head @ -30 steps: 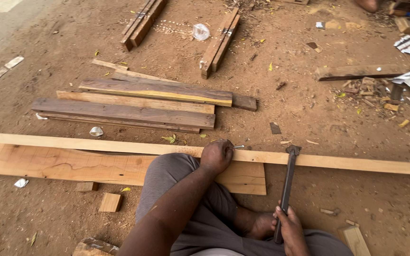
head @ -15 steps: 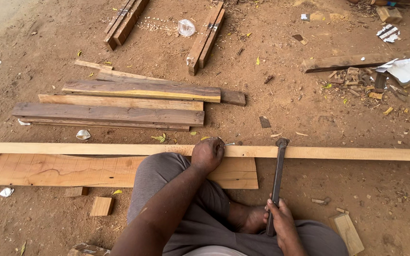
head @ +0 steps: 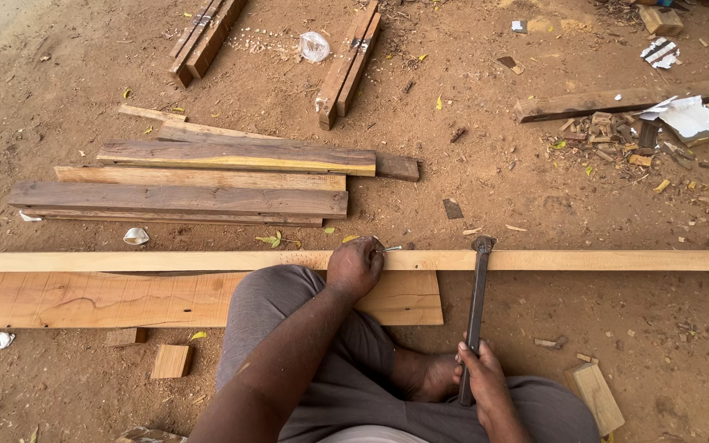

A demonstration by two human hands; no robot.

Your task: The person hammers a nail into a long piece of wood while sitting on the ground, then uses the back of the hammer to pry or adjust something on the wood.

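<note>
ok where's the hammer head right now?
Head view, right of centre: the hammer, held in the right hand, rests its head on the long thin plank, right of the left hand.

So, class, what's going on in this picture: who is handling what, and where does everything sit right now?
A person sits on the dirt ground with a long pale strip of wood lying across in front of them. The left hand rests on the strip and pinches a nail over it. The right hand grips a hammer by the handle, its head resting on the strip to the right of the nail. A wider board lies under the strip, and darker planks are stacked beyond.
</note>
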